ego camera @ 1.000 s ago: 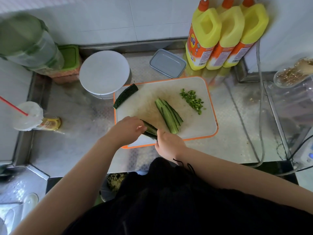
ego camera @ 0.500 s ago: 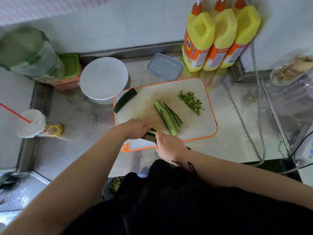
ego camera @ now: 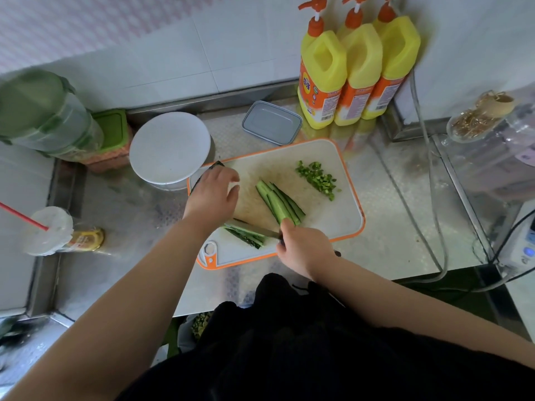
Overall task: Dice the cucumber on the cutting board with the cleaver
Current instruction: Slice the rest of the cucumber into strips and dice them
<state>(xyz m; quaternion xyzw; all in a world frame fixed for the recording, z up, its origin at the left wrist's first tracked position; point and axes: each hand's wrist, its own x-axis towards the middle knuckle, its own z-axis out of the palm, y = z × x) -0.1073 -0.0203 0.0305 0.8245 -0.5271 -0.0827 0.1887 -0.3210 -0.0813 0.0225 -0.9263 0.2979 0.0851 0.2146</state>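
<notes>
Head view: the cleaver (ego camera: pixel 254 229) is gripped in the right hand (ego camera: pixel 304 250), blade laid beside freshly cut cucumber strips (ego camera: pixel 246 237) on the cutting board (ego camera: pixel 341 224). The left hand (ego camera: pixel 214 195) is spread, reaching toward the uncut cucumber piece (ego camera: pixel 217 164) at the board's far-left corner, presumably to fetch it.

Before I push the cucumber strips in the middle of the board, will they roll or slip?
The cucumber strips look cut lengthwise, so their flat sides probably stop rolling. Their pale cut faces look moist, so they may slide on the smooth cutting board. Lying loose, they would likely fan apart.
</notes>
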